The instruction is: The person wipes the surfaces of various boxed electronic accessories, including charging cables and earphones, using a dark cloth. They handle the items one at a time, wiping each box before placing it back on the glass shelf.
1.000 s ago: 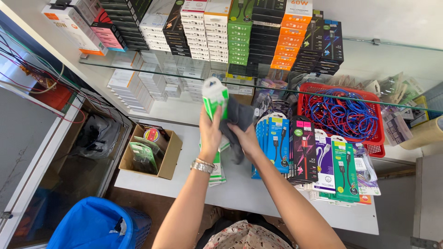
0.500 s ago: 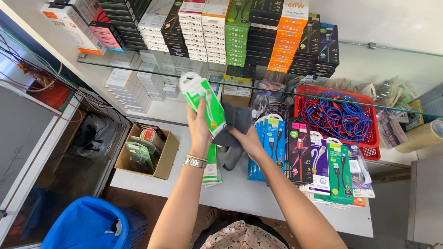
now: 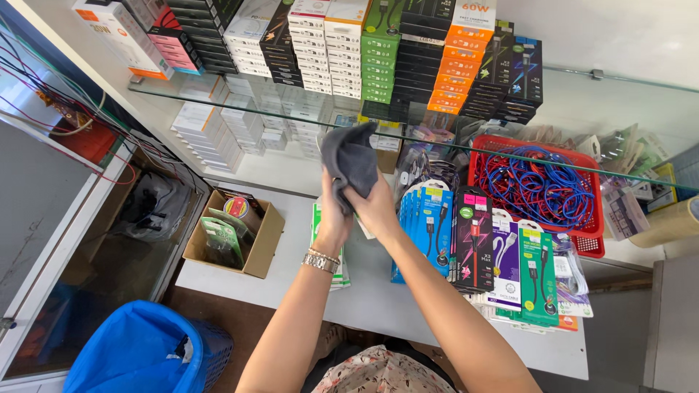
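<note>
1. Head view, hands: a person's left hand [image 3: 333, 218], a metal bracelet [image 3: 321, 260] at the wrist, and right hand [image 3: 376, 209] meet above a white counter [image 3: 408, 306]. Both are closed on a grey cloth [image 3: 350, 160], fingers curled into its lower folds, the two hands touching; the cloth stands up bunched above them, level with the edge of a glass shelf [image 3: 218, 109]. Whether anything lies wrapped inside the cloth cannot be told.

2. Head view, containers: a red plastic basket [image 3: 591, 240] to the right of the hands is filled with coiled blue and red cables [image 3: 539, 185]. An open cardboard box [image 3: 262, 244] to the left, at the counter's end, holds green carded packets and a round roll of tape. A blue bin [image 3: 138, 349] stands on the floor below.

3. Head view, surroundings: packaged cables on hanging cards [image 3: 473, 240], in blue, black, purple and green, lie fanned across the counter just beside the right forearm. A thin stack of green-and-white packets [image 3: 317, 218] lies under the left wrist. Rows of stacked retail boxes [image 3: 378, 51] in white, green, orange and black line the shelf above.
</note>
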